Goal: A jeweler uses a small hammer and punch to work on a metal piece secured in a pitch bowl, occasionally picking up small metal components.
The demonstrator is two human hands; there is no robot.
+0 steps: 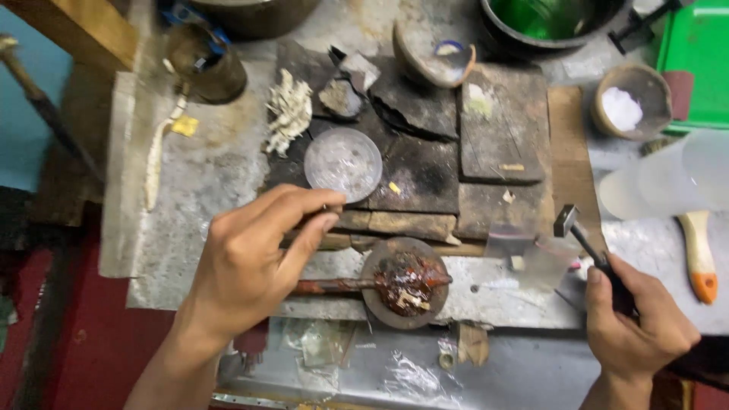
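Round pitch-topped block [406,282]: it sits at the near edge of the workbench [190,190], dark disc with a reddish-brown, glossy mass on top and small pale bits set into it. A rusty handle or rod [330,286] runs out of it to your left, so the long axis lies left to right across your body.

Your left hand [254,262] is the nearer of the two. It hovers just above and left of the block, over the rod, fingers pinched narrow on a thin tool whose tip you cannot make out; it is hidden behind the thumb and forefinger. The block lies just right of and slightly below that pinch.

Your right hand [634,323] is well apart to the right, closed around the dark handle of a small hammer [581,235]. The hammer head points up and left, toward the block, shaft slanting from your fist at lower right.

Outward from there: a clear round dish [343,163] sits just beyond your left fingers on charred black slabs [425,171]. A pale crumbly lump [288,110] lies left of the dish. Small bowl with white powder [630,102] is at far right, a pale brush with an orange handle tip [699,254] below it, and a green-lined pot [543,19] at top.
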